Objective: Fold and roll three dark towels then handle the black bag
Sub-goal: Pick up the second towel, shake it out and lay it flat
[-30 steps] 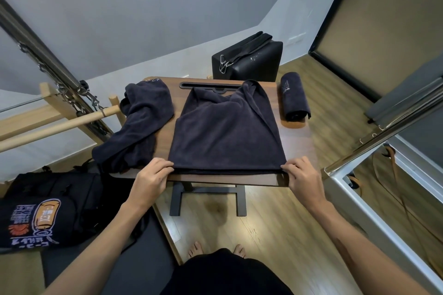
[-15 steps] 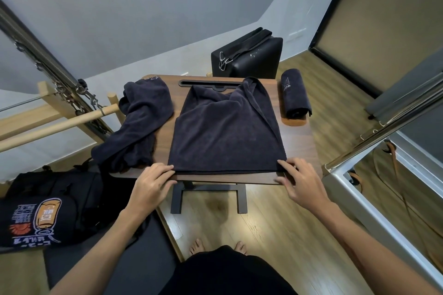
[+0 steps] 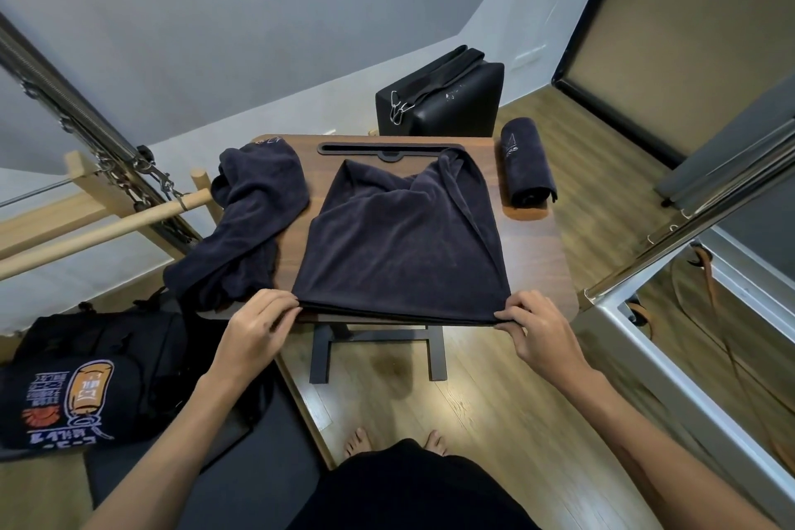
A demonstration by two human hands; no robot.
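Note:
A dark folded towel (image 3: 402, 254) lies flat in the middle of the small wooden table (image 3: 537, 262), its far end rumpled. My left hand (image 3: 258, 325) pinches its near left corner and my right hand (image 3: 535, 329) pinches its near right corner at the table's front edge. A second dark towel (image 3: 247, 219) lies crumpled on the table's left side and hangs over the edge. A rolled dark towel (image 3: 527, 168) sits at the far right corner. A black bag (image 3: 81, 374) with a printed design rests on the floor at the left.
A black padded box (image 3: 443, 99) with straps and clips stands behind the table. A wooden bar with chains (image 3: 107, 224) runs at the left. Metal frame rails (image 3: 688, 254) rise at the right. My bare feet (image 3: 393, 441) stand on the wood floor below the table.
Both hands shifted slightly along the towel's near edge; the right hand lay flatter half a second ago and now pinches the corner. The towel's near edge sits at the table's front edge.

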